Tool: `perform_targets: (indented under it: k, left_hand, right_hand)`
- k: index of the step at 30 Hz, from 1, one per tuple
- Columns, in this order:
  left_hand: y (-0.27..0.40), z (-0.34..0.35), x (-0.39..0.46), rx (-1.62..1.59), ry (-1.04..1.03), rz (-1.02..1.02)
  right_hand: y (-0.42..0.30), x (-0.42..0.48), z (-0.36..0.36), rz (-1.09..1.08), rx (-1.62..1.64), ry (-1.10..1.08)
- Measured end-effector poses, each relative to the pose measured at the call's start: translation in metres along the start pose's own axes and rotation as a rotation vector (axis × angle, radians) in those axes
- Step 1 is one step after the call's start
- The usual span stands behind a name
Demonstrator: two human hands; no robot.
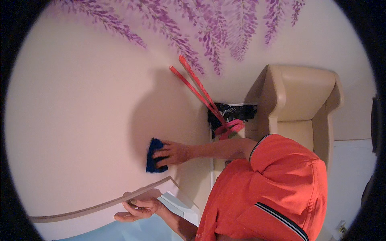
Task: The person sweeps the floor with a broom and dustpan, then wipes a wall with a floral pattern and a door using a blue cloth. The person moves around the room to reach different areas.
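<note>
My right hand point(173, 152) presses a dark blue cloth point(153, 158) flat against the beige wall point(75, 120), fingers spread over it. Lower in the view, my left hand point(137, 209) is beside a long white ledge point(96, 215) with a greyish-brown edge. Its fingers are bent and partly apart; a small olive-coloured spot shows near the fingertips, and whether it is a held thing cannot be told. Beyond the ledge lies a pale blue surface point(129, 230). Both arms reach out from a red short-sleeved shirt with striped cuffs.
Two red-patterned long handles point(196, 86) lean at the wall, with a pink tool head point(232, 128) near their lower end. Behind them is a black plastic bag point(238, 112). A tan padded armchair point(304, 93) stands at the right. Purple hanging flowers point(211, 33) are painted on the wall.
</note>
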State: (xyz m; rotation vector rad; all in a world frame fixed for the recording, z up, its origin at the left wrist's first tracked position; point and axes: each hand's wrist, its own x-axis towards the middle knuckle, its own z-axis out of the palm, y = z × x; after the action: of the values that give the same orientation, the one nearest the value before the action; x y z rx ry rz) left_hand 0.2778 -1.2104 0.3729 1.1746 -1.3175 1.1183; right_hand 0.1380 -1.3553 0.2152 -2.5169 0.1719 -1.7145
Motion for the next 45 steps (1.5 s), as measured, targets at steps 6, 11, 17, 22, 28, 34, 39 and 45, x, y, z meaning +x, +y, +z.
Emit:
perform_targets:
  k: [6, 11, 17, 22, 28, 34, 39, 45]
  left_hand:
    - [0.001, 0.000, 0.002, 0.013, 0.003, 0.026]
    - [-0.001, 0.000, 0.002, 0.057, 0.007, 0.017]
    - [-0.009, -0.004, -0.006, 0.024, 0.011, 0.003]
    - [0.001, -0.006, -0.003, 0.115, -0.070, 0.047]
    - [0.007, -0.011, -0.012, 0.147, -0.137, 0.020]
    - [0.000, -0.002, -0.017, 0.050, -0.051, -0.001]
    - [0.055, -0.017, -0.004, 0.224, -0.317, -0.117]
    - [0.110, 0.015, -0.049, -0.417, -0.551, -0.383]
  right_hand:
    - [0.033, -0.011, 0.006, 0.765, 0.014, 0.424]
    - [0.006, 0.005, 0.018, 1.494, 0.202, 0.497]
    - [-0.038, 0.062, -0.039, 1.381, 1.820, 0.525]
    - [-0.049, 0.107, -0.078, 1.382, 2.240, 0.546]
    - [-0.048, 0.092, -0.101, 1.469, 2.323, 0.642]
    - [-0.019, 0.064, -0.129, 1.290, 2.306, 0.689]
    - [-0.017, 0.028, -0.154, 1.389, 2.250, 0.794]
    - [-0.047, 0.013, -0.140, 1.239, 1.147, 0.347]
